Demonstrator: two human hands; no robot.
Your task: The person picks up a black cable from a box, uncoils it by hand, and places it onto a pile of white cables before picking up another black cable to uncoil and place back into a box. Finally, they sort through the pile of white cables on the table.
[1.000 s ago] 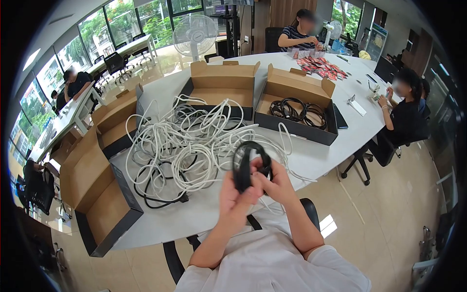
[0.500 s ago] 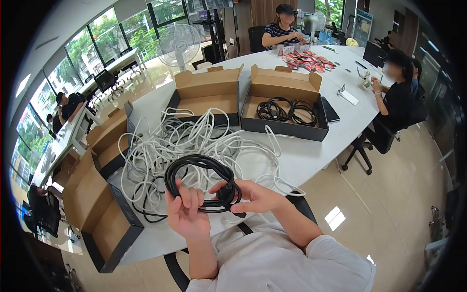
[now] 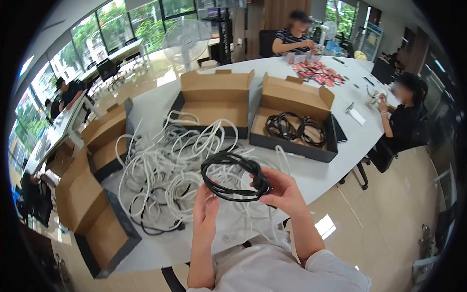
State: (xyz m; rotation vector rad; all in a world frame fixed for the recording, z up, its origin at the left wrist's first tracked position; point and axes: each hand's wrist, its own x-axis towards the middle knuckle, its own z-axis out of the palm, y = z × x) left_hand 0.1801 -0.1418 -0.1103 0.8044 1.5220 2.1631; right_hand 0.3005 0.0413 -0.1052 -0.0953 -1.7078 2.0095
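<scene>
Got my right hand (image 3: 284,192) wrapped round the thick end of a coil of black cable (image 3: 224,156), held up over the white table (image 3: 311,185). My left hand (image 3: 205,216) is at the coil's left side, fingers half curled, can't tell if it's actually gripping. Messy white cables (image 3: 146,168) just behind, black cables (image 3: 282,127) in the open box (image 3: 292,150) beyond.
</scene>
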